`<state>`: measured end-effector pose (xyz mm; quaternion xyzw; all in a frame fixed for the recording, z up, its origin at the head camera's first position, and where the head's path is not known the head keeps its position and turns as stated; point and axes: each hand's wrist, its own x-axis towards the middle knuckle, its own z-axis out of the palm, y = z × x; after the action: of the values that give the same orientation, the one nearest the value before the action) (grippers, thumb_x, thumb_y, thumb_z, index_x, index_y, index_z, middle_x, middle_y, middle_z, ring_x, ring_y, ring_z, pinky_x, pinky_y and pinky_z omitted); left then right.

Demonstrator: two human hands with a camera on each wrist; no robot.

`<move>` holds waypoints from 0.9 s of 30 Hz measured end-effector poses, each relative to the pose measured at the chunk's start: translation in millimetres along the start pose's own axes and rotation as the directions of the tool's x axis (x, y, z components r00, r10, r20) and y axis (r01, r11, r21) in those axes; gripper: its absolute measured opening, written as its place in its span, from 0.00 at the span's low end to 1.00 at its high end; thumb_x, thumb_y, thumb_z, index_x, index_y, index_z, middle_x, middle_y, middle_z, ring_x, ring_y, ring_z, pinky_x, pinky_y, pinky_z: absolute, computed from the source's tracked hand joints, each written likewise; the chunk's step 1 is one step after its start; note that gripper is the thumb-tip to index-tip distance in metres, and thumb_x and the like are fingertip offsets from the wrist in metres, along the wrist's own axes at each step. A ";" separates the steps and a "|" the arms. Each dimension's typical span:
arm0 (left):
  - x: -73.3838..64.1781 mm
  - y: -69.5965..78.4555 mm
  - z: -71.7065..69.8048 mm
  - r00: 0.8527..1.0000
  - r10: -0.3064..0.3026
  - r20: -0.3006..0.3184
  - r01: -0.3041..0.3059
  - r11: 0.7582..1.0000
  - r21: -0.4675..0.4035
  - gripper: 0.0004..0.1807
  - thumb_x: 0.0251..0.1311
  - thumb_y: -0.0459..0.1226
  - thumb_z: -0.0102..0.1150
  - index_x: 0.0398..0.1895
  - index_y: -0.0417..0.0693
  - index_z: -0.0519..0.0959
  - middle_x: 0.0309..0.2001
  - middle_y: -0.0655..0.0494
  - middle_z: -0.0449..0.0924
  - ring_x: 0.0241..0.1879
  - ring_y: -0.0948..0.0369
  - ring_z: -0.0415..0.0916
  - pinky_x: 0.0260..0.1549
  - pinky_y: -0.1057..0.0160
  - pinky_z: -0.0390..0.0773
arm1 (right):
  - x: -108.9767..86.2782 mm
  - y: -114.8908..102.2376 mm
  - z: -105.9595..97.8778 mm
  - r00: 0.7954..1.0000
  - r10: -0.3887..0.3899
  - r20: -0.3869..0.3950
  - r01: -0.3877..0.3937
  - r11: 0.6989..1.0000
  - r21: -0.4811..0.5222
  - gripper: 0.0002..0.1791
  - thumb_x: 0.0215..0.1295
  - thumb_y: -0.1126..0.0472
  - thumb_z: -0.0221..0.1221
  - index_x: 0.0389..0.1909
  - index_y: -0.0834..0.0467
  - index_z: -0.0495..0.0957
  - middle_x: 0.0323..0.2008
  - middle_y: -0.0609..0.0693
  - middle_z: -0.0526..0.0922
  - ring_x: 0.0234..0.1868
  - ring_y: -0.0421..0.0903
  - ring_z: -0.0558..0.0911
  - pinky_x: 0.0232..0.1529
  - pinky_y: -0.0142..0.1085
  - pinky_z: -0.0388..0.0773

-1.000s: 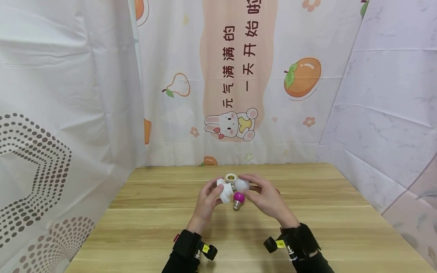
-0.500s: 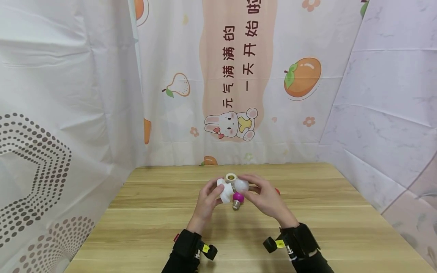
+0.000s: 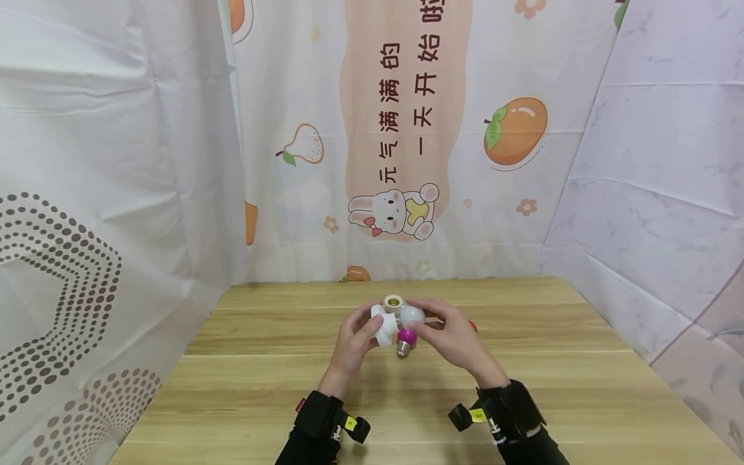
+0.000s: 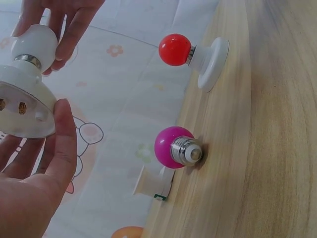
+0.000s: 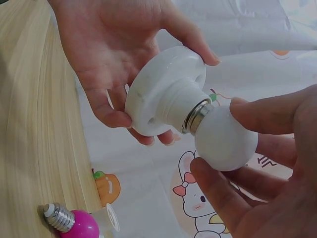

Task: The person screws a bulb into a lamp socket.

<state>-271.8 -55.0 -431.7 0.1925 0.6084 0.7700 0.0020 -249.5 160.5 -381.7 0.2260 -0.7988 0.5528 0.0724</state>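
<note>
My left hand [image 3: 349, 339] holds a white lamp holder [image 5: 171, 91] by the rim of its round base, with thumb and fingers on either side. In the right wrist view, my right hand [image 5: 277, 148] pinches a white light bulb [image 5: 227, 139] between thumb and fingers. Part of the bulb's metal screw cap sits in the holder's mouth; some thread still shows. Both are held tilted above the table. Beneath them lies a magenta bulb [image 4: 171, 146] on its side, its metal cap pointing toward the person in the head view.
A red bulb [image 4: 174, 49] sits in another white lamp holder [image 4: 215, 64] on the wooden table [image 3: 261, 387], largely hidden behind my right hand in the head view. One more white holder [image 3: 393, 302] stands at the back, mouth up. A printed curtain [image 3: 290, 213] hangs behind the table.
Both hands stay almost in place, with the bulb and lamp holder shifting only slightly. The right fingers have moved a little, and the red bulb's edge now shows beside that hand.
</note>
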 end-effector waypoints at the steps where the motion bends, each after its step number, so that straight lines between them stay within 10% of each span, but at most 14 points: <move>1: -0.1 0.3 0.3 1.000 0.001 -0.001 -0.001 1.000 0.001 0.28 0.71 0.42 0.54 0.69 0.35 0.69 0.59 0.41 0.75 0.51 0.56 0.77 0.46 0.55 0.81 | 0.0 0.2 -0.1 1.000 0.005 -0.003 -0.005 1.000 -0.010 0.24 0.68 0.61 0.66 0.63 0.63 0.78 0.58 0.58 0.80 0.57 0.55 0.79 0.52 0.36 0.81; 27: -0.2 0.6 0.7 1.000 0.004 0.023 -0.005 0.999 0.044 0.26 0.71 0.41 0.54 0.68 0.37 0.71 0.61 0.31 0.73 0.51 0.57 0.77 0.45 0.57 0.81 | 1.6 1.5 4.0 0.987 0.152 -0.060 -0.150 0.988 0.028 0.22 0.70 0.49 0.64 0.54 0.62 0.82 0.46 0.56 0.82 0.45 0.50 0.82 0.44 0.40 0.84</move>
<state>-271.3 -54.6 -431.1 0.2025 0.6245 0.7543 0.0032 -251.1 156.9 -383.9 0.1486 -0.8046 0.5726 0.0524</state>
